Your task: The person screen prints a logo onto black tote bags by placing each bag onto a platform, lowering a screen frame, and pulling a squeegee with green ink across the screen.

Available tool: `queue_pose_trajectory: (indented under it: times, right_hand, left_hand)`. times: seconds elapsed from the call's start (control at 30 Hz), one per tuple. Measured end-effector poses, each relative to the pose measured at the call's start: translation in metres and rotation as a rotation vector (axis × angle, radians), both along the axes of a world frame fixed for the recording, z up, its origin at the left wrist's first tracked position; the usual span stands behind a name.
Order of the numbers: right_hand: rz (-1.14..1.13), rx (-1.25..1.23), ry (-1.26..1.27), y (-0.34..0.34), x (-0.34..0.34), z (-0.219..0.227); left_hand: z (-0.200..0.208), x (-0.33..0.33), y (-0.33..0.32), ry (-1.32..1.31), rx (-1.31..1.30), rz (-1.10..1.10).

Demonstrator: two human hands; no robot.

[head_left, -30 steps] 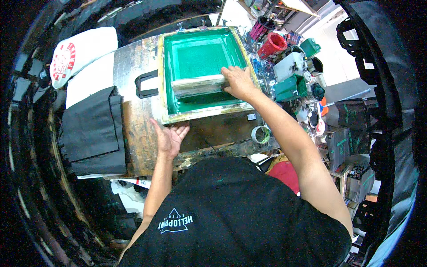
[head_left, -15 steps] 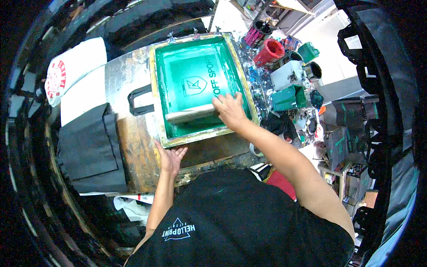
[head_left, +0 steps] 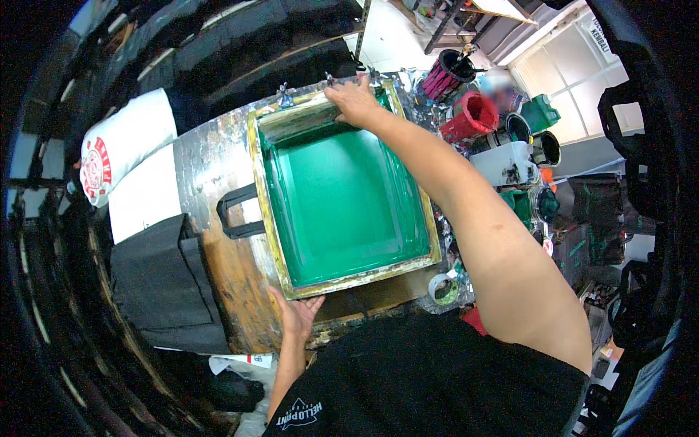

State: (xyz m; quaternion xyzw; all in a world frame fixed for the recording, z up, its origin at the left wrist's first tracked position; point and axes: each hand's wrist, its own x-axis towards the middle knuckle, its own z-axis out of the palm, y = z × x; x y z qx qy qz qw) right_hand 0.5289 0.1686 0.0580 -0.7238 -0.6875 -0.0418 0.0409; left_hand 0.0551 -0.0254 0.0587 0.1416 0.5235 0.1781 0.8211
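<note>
A screen-printing frame [head_left: 274, 251] with pale, ink-stained wooden edges lies over the worktable, its mesh coated in wet green ink [head_left: 342, 204]. At its far end a wooden squeegee [head_left: 302, 121] rests against the inner wall. My right hand [head_left: 357, 102] is closed over the squeegee's right part, fingers over the far edge of the frame. My left hand [head_left: 297, 315] is at the near left corner, palm up, thumb and fingers spread against the underside of the near edge. A black bag handle [head_left: 237, 211] sticks out from under the frame's left side.
A black fabric bag [head_left: 162, 288] and a white printed cloth [head_left: 129, 142] lie at left. To the right stand a red ink pot [head_left: 470, 120], a pink-streaked pot [head_left: 445, 76] and a white container [head_left: 502, 164]. A tape roll [head_left: 443, 289] sits near the front edge.
My right hand has pushed the squeegee from the near end to the far end of the frame. Green ink now covers the design seen on the mesh. My left hand stays at the near corner.
</note>
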Motion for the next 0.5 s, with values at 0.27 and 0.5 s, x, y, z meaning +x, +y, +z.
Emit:
queue_pose_trajectory:
  times: [0.27, 0.5]
  right_hand:
    - [-0.031, -0.092, 0.07, 0.014, -0.002, 0.038]
    - [-0.112, 0.149, -0.086, -0.013, -0.022, -0.012]
  left_hand:
    - [0.001, -0.045, 0.069, 0.263, -0.118, -0.727]
    - [0.06, 0.126, 0.204, 0.608, 1.764, -0.538]
